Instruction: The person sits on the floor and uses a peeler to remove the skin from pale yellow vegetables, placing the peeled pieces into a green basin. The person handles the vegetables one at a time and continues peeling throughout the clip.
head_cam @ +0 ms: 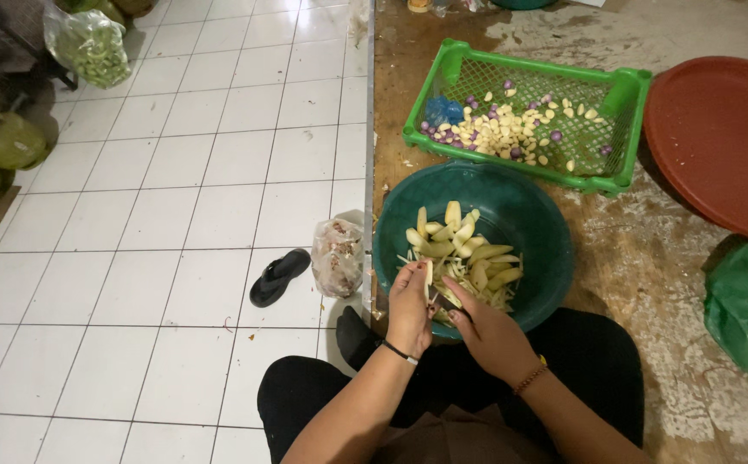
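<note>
Green plastic basket (623, 94), mesh-walled, on the worn wooden platform (649, 249): holds peeled garlic cloves (498, 133), small purple shallots and a blue bag. Red round lid (722, 142) just right of the basket. Green plastic bag (747, 305) at the right edge. White tiled floor (176, 215): one black sandal (277, 277), a clear bag of scraps (337, 255) beside it, a bag of green vegetables (90, 45) (far corner).
</note>
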`<move>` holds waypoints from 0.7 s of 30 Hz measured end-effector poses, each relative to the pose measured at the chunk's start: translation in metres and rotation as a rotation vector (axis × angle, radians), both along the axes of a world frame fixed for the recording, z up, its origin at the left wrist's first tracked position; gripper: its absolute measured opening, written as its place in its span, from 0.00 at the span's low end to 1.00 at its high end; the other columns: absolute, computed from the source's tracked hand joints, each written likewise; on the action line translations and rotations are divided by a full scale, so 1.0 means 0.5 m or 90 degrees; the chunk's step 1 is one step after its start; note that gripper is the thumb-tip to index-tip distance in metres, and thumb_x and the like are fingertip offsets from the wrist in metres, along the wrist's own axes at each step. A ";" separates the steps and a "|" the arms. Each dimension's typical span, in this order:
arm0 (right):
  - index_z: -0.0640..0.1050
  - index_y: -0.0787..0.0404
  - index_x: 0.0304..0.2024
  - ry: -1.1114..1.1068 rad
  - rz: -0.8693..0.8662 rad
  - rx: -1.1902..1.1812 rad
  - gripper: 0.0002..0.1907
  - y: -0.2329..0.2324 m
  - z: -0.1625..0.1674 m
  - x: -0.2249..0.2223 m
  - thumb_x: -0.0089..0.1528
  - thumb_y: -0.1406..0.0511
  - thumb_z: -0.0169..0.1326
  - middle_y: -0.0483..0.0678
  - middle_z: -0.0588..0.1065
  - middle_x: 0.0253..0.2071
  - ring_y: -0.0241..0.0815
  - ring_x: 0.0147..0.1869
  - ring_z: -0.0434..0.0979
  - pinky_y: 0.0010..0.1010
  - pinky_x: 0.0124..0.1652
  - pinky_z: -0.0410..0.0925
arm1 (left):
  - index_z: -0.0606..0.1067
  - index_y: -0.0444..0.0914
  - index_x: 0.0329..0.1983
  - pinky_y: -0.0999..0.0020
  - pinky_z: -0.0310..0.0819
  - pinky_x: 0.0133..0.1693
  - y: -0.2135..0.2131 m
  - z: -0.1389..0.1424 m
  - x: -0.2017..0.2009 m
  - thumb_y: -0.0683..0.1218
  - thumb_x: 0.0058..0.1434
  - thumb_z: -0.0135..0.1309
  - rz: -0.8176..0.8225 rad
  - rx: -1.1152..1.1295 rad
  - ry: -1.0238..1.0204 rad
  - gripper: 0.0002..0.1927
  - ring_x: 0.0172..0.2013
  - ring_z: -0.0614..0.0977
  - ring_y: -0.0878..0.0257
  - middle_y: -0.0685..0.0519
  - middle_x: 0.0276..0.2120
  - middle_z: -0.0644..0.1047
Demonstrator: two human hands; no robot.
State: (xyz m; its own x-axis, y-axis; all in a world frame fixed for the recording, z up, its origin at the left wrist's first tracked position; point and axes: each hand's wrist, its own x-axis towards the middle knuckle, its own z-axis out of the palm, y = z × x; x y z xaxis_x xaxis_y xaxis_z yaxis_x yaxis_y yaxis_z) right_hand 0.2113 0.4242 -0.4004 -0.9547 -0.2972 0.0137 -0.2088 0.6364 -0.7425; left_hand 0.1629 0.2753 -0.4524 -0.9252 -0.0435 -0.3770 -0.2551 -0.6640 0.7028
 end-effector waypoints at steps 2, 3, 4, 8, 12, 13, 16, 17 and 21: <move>0.62 0.42 0.72 -0.050 -0.022 0.042 0.30 -0.004 0.003 -0.001 0.67 0.59 0.46 0.57 0.80 0.47 0.55 0.49 0.81 0.41 0.48 0.72 | 0.75 0.42 0.44 0.78 0.61 0.21 0.000 0.002 0.004 0.48 0.72 0.46 -0.003 -0.002 0.006 0.08 0.23 0.73 0.72 0.59 0.31 0.76; 0.61 0.41 0.72 -0.076 -0.034 0.063 0.30 -0.005 0.003 -0.001 0.67 0.59 0.45 0.56 0.80 0.46 0.54 0.49 0.82 0.41 0.48 0.72 | 0.75 0.41 0.44 0.78 0.60 0.21 0.001 0.003 0.005 0.48 0.73 0.46 -0.006 -0.003 0.009 0.08 0.23 0.72 0.72 0.59 0.31 0.76; 0.61 0.42 0.72 -0.070 -0.034 0.062 0.29 -0.005 0.002 -0.003 0.67 0.59 0.45 0.56 0.80 0.47 0.54 0.49 0.81 0.41 0.48 0.72 | 0.75 0.41 0.44 0.78 0.60 0.21 0.002 0.005 0.006 0.48 0.73 0.46 -0.008 -0.007 -0.002 0.09 0.22 0.71 0.72 0.59 0.30 0.75; 0.63 0.46 0.71 0.031 -0.003 -0.018 0.28 -0.004 -0.002 -0.007 0.67 0.62 0.44 0.58 0.78 0.54 0.57 0.52 0.80 0.42 0.49 0.71 | 0.74 0.39 0.44 0.77 0.59 0.19 0.007 0.009 0.016 0.47 0.72 0.46 -0.016 0.002 -0.004 0.09 0.19 0.69 0.71 0.58 0.27 0.74; 0.64 0.47 0.71 0.040 0.004 -0.089 0.28 -0.002 -0.003 -0.013 0.67 0.64 0.45 0.58 0.77 0.57 0.56 0.54 0.80 0.40 0.50 0.71 | 0.75 0.39 0.46 0.77 0.58 0.18 0.008 0.008 0.021 0.47 0.73 0.45 -0.036 0.019 0.006 0.10 0.18 0.67 0.71 0.57 0.26 0.72; 0.64 0.45 0.71 0.005 -0.009 -0.074 0.28 -0.003 -0.002 -0.015 0.67 0.64 0.44 0.57 0.77 0.56 0.55 0.53 0.81 0.39 0.50 0.72 | 0.75 0.39 0.46 0.77 0.58 0.19 0.007 0.007 0.022 0.47 0.73 0.45 -0.038 0.018 -0.005 0.10 0.18 0.67 0.71 0.57 0.26 0.72; 0.64 0.41 0.71 -0.060 -0.033 -0.038 0.29 -0.006 -0.004 -0.019 0.67 0.63 0.44 0.54 0.79 0.54 0.53 0.52 0.82 0.38 0.50 0.72 | 0.76 0.39 0.47 0.77 0.58 0.19 0.007 0.004 0.022 0.47 0.73 0.45 -0.046 0.004 -0.033 0.10 0.19 0.68 0.71 0.57 0.26 0.72; 0.64 0.41 0.71 -0.052 -0.033 -0.033 0.29 -0.007 -0.005 -0.020 0.67 0.63 0.44 0.54 0.78 0.55 0.53 0.52 0.82 0.38 0.50 0.72 | 0.76 0.39 0.47 0.77 0.58 0.19 0.008 0.002 0.022 0.47 0.72 0.45 -0.047 -0.007 -0.037 0.11 0.20 0.69 0.71 0.57 0.26 0.72; 0.66 0.44 0.71 0.017 -0.018 -0.096 0.27 -0.006 -0.014 -0.030 0.68 0.64 0.43 0.57 0.78 0.55 0.54 0.52 0.81 0.37 0.49 0.72 | 0.74 0.37 0.45 0.76 0.58 0.19 0.019 -0.007 0.033 0.45 0.71 0.48 -0.056 -0.023 -0.030 0.07 0.20 0.69 0.71 0.57 0.26 0.71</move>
